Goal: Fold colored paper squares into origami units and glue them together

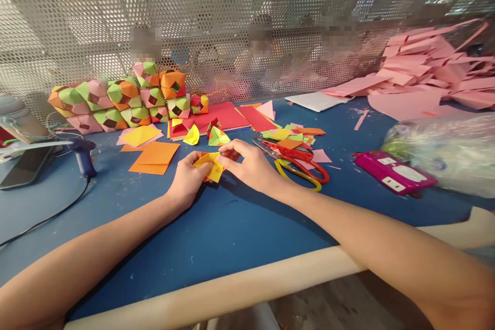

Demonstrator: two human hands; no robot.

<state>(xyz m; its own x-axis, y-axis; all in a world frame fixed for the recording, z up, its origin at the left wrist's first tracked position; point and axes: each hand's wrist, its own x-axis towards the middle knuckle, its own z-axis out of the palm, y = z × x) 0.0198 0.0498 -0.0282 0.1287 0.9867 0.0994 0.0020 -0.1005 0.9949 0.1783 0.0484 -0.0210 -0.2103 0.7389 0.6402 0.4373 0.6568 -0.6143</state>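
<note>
Just above the blue table, my left hand (187,178) is closed around a small piece of folded yellow and orange paper (213,171), its thumb pressed on the front. My right hand (247,165) pinches the upper right edge of the same piece between thumb and fingers. Beyond the hands lie a small yellow folded paper unit (192,135) and a green and yellow one (218,136). Left of my left hand are orange paper squares (157,157). Scissors with red handles (305,157) and scissors with yellow handles (299,175) lie right of my right hand.
Several colourful folded paper balls (124,94) are stacked at the back left. A blue glue gun (84,157) with a cord stands left. Red paper sheets (222,117) lie behind. On the right are a magenta box (394,171), a plastic bag (456,149) and piled pink paper strips (433,67).
</note>
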